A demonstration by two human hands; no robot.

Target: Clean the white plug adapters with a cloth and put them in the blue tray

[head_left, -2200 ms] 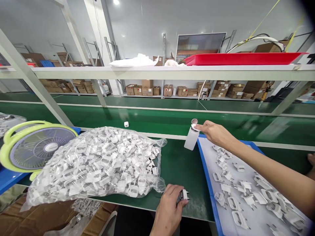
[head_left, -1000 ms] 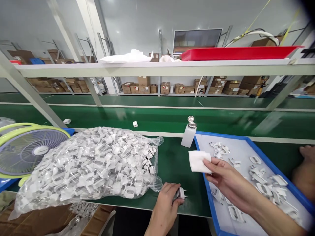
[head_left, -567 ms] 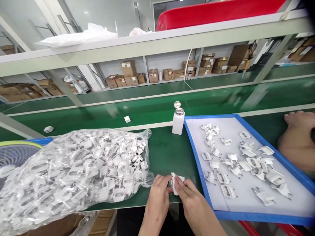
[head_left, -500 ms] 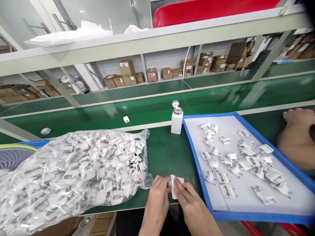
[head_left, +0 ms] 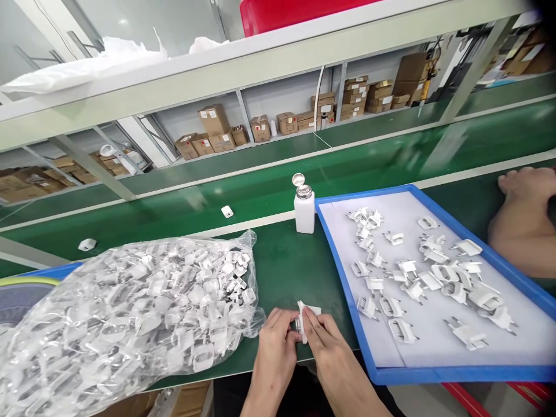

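Observation:
At the front edge of the green bench, my left hand [head_left: 276,346] is closed on a small plug housing [head_left: 298,324], mostly hidden by my fingers and a cloth. My right hand [head_left: 330,354] pinches a folded white cloth [head_left: 313,311] and presses it against the housing's right side. To the left lies a clear plastic bag [head_left: 248,246] full of white plug housings [head_left: 203,357]. On the right, a blue-rimmed tray [head_left: 345,278] carries several scattered white two-pin plug housings [head_left: 469,335], close to my right hand.
A white dispenser bottle [head_left: 304,213] with its metal lid raised stands behind my hands. Two white adapters [head_left: 227,211] sit on the green conveyor [head_left: 264,194]. Another person's arm [head_left: 523,231] rests beyond the tray. Cardboard boxes [head_left: 215,120] line the far shelf.
The view has tilted and shifted slightly. Both hands stay together at the bench edge, with the cloth still pressed on the housing and its folds slightly changed.

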